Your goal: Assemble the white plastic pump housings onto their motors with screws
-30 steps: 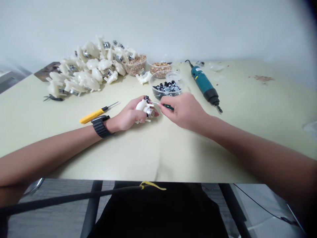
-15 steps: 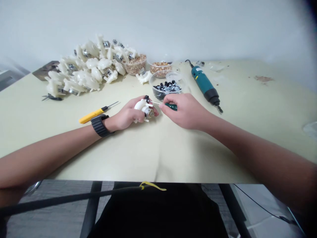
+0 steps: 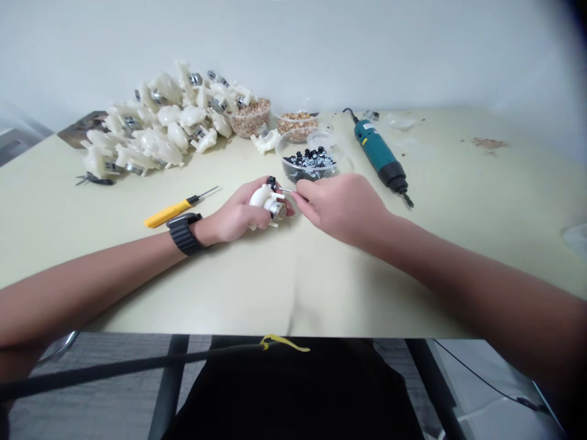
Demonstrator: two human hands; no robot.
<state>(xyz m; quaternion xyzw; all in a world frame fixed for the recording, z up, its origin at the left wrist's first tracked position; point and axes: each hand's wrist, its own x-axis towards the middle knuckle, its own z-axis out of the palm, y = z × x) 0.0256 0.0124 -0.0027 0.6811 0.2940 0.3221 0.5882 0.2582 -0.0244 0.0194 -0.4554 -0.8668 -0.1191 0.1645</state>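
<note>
My left hand [image 3: 236, 215], with a black watch on the wrist, is closed around a small white plastic motor part [image 3: 265, 198] with a metal end, resting on the table. My right hand [image 3: 342, 205] is closed on a small screwdriver; its metal shaft [image 3: 287, 190] points left into the black piece on top of the part. The screwdriver's handle is hidden inside my fist. Both hands meet at the table's middle.
A heap of the same white parts [image 3: 156, 125] lies at back left. Clear bowls hold black and silver pieces [image 3: 309, 162] and brownish bits [image 3: 251, 117]. A teal electric screwdriver [image 3: 380, 156] lies at right, a yellow-handled tool [image 3: 172, 211] at left.
My right hand has rolled over, so the green screwdriver handle seen earlier is now covered by my fingers. The left hand and the white part have barely shifted.
</note>
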